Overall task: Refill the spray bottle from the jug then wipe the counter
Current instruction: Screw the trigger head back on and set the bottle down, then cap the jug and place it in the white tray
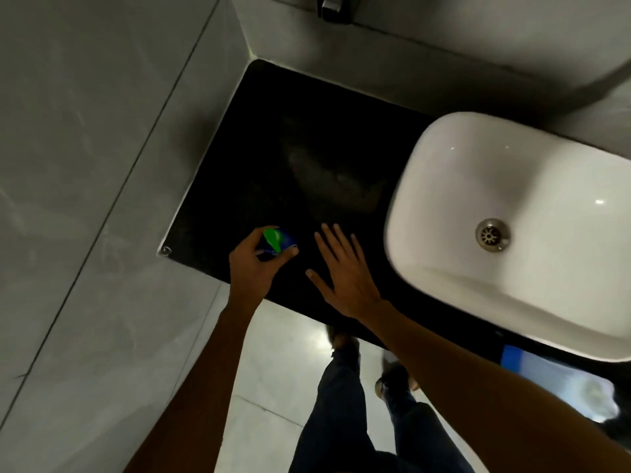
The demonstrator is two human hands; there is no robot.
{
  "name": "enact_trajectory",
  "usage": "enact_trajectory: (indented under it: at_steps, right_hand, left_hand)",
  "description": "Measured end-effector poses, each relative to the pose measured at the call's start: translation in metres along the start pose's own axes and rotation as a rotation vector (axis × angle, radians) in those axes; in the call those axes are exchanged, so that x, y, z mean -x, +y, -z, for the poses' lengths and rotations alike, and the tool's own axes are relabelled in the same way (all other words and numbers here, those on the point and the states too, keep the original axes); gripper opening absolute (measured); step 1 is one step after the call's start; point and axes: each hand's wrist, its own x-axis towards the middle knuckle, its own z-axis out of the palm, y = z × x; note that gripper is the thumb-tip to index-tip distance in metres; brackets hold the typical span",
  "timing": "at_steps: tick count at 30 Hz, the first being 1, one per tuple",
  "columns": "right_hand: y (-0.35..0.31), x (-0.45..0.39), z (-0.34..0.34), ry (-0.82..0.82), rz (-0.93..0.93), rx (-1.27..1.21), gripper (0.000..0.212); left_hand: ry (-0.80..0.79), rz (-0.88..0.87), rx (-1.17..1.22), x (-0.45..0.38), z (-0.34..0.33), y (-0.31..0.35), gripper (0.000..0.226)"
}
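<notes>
Bottle [278, 242] is sitting near the counter's [307, 148] near-left edge, the left hand [251, 264] curling around it while the right hand [341, 278] is hovering flat, fingers spread, so a loose grip risks toppling it floorward.

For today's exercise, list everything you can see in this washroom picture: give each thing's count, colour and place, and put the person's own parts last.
counter: one, black, in the wall corner
basin: one, white, right of the counter
drain: one, metal, in the basin
spray bottle: one, blue with a green top, near the counter's front left
blue-and-white thing: one, blurred, below the basin
left hand: one, grips the spray bottle
right hand: one, fingers spread over the counter
legs: two, dark trousers, on the pale floor
</notes>
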Motion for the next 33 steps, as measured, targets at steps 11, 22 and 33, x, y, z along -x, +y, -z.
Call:
enact_trajectory:
  at_steps: [11,22,33]
  right_hand:
    - [0.014,0.002,-0.022,-0.028,0.026,0.142,0.081]
    - [-0.003,0.049,0.047,-0.007,0.006,-0.165,0.072]
    - [0.041,0.3,0.093,0.24,-0.285,-0.204,0.062]
  left_hand:
    - [0.051,-0.069,-0.001,0.011,-0.007,-0.005,0.078]
    - [0.258,0.341,0.088,0.107,-0.044,-0.015,0.038]
    - [-0.224,0.094,-0.033,0.246,-0.176,0.042,0.014]
